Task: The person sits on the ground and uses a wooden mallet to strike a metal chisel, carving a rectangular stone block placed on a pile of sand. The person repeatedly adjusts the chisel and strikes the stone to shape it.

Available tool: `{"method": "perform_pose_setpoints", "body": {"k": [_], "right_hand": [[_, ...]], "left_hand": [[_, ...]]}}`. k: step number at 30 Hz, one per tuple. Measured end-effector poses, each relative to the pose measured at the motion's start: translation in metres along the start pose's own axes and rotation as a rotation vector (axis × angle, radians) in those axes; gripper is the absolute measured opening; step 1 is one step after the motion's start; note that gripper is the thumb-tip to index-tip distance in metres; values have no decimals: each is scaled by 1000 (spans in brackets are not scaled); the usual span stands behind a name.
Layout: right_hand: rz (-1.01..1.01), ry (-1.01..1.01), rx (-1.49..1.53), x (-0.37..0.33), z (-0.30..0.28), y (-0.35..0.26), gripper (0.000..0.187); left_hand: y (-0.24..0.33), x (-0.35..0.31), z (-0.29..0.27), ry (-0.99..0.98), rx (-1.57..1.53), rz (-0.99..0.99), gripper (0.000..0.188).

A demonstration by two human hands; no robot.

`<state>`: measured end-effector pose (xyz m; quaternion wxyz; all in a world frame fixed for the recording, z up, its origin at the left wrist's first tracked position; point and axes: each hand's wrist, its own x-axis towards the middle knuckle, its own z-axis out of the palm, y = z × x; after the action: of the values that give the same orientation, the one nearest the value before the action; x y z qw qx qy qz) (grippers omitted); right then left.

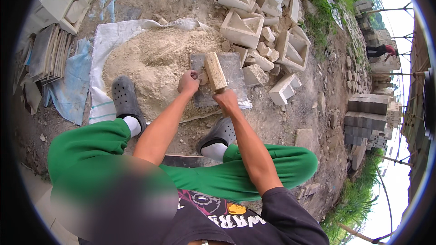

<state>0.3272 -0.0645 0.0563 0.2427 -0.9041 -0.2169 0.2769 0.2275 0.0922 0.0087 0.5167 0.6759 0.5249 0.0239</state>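
My right hand (225, 100) is closed round the handle of a wooden mallet (215, 71), whose thick pale head lies over a flat grey slab (234, 65). Just left of the mallet, my left hand (188, 82) has its fingers curled shut at the slab's left edge. A small brownish lump (202, 78) shows between those fingers and the mallet; whether the fingers grip it I cannot make out. Beneath and beside the slab is a heap of tan crumbled material (150, 58) on a white woven sheet (101, 63).
Broken pale hollow blocks (243, 27) and rubble lie beyond the slab to the right. Thin panels (49, 54) and a blue sheet (70, 83) are at the left. My feet in grey clogs (126, 99) flank the heap. Grey block stacks (368, 106) and a distant person (382, 52) are far right.
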Motion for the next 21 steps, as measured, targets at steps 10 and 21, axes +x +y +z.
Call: {"method": "perform_pose_setpoints", "body": {"k": [10,21], "right_hand": [[22,20,165,-4,-32,-44,31],[239,-116,160,-5,-26,-20,30]], "left_hand": [[-13,0,-4,25,-26,19,36],[-7,3,-3,32,11,49,35]]}}
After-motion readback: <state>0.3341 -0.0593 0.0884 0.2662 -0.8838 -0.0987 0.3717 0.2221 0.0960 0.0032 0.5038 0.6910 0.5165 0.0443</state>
